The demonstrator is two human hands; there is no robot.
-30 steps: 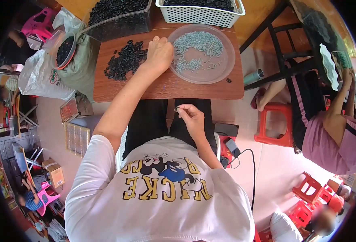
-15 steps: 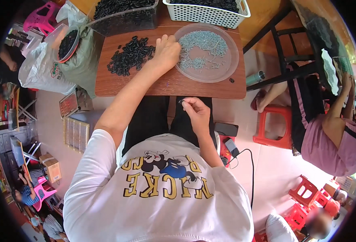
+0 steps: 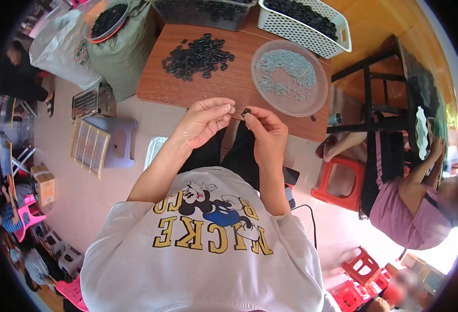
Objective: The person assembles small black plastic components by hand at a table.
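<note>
My right hand (image 3: 269, 136) pinches a small black ring-shaped part (image 3: 246, 112) between thumb and fingers, just off the table's near edge. Facing it from the left is my left hand (image 3: 205, 124), its thumb and fingertips pressed together; whatever they hold is too small to make out. The two hands are close but apart. Beyond them, a heap of similar black parts (image 3: 200, 58) lies loose on the brown tabletop (image 3: 169, 89). To its right a round clear plastic tray (image 3: 297, 107) carries many thin silvery-blue pins or screws (image 3: 294, 66).
Along the table's far side stand a white perforated basket (image 3: 304, 32) and a clear bin (image 3: 203, 14), both with black parts. A full sack (image 3: 122, 70) with a bowl on top is at the left. A red stool (image 3: 340, 182) and a seated person (image 3: 410, 203) are on the right.
My left hand has come back from the tray's left edge to beside my right hand. The right hand is raised slightly, still pinching the black part. The whole view has shifted.
</note>
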